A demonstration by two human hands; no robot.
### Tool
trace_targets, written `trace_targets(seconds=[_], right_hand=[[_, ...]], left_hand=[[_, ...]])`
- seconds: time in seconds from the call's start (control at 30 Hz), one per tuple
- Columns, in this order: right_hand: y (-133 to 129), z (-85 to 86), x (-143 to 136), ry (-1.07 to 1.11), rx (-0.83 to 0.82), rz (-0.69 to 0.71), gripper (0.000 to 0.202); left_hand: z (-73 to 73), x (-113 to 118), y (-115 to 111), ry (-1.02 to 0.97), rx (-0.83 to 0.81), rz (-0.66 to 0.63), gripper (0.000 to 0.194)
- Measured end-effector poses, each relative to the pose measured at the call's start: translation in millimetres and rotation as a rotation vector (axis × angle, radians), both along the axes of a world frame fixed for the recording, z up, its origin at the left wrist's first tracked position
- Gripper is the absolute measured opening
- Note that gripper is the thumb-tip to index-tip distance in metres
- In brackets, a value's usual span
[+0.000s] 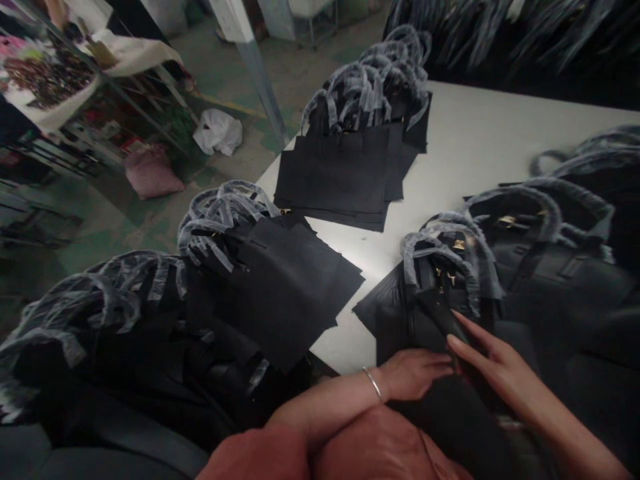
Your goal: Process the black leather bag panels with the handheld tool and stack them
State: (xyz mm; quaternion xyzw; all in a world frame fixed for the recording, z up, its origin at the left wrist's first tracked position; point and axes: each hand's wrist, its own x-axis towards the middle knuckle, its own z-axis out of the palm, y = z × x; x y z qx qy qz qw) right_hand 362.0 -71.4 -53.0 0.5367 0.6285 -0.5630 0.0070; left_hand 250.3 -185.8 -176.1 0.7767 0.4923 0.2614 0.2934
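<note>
Black leather-like bag pieces with plastic-wrapped handles lie in piles. At the lower right, my right hand grips a dark folded bag piece between thumb and fingers, beside a stack with gold-coloured fittings. My left hand, with a silver bangle at the wrist, reaches across to the same spot. Its fingers are together at the dark material near my right hand; whether they pinch it is hard to make out. Wrapped handles arch up just beyond both hands.
On the white table lie more bag pieces at the back and another pile left of centre. A metal post stands behind the table. A cluttered table is at far left.
</note>
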Motion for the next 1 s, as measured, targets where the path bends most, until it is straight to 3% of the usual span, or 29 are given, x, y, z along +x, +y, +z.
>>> trace_targets(seconds=[0.13,0.2,0.3,0.43,0.57,0.67,0.73,0.8,0.9,1.0], right_hand=[[-18,-6.3,42,-0.044,-0.179,-0.045,0.084],[-30,-9.2,55,-0.054,-0.177,-0.057,0.085],[-44,-9.2,66,-0.062,-0.179,-0.09,0.084],[-55,-4.3,77,-0.054,-0.197,-0.115,0.084],[-62,-4.2,92,-0.023,-0.175,-0.169,0.083],[-67,-5.9,107,0.051,-0.149,-0.292,0.083],[-70,-4.6,117,0.099,-0.143,-0.418,0.083],[-72,-1.1,128,0.135,-0.111,-0.553,0.085],[-78,4.1,146,0.144,-0.038,-0.718,0.085],[-86,3.9,166,0.155,0.002,-0.839,0.086]], left_hand=[[11.1,-42,-8,0.057,-0.121,0.618,0.038],[14.2,-62,-3,0.095,-0.192,0.76,0.042],[16.4,-81,13,0.144,-0.269,0.748,0.035],[16.9,-89,29,0.15,-0.313,0.664,0.017],[18.5,-83,35,-0.055,-0.461,0.566,0.022],[32.8,-76,39,-0.389,-0.587,0.547,0.031],[54.8,-72,45,-0.699,-0.614,0.474,0.038],[88.1,-68,52,-0.985,-0.597,0.38,0.044],[154.8,-64,63,-1.278,-0.491,0.301,0.041],[222.8,-53,72,-1.33,-0.42,0.253,0.023]])
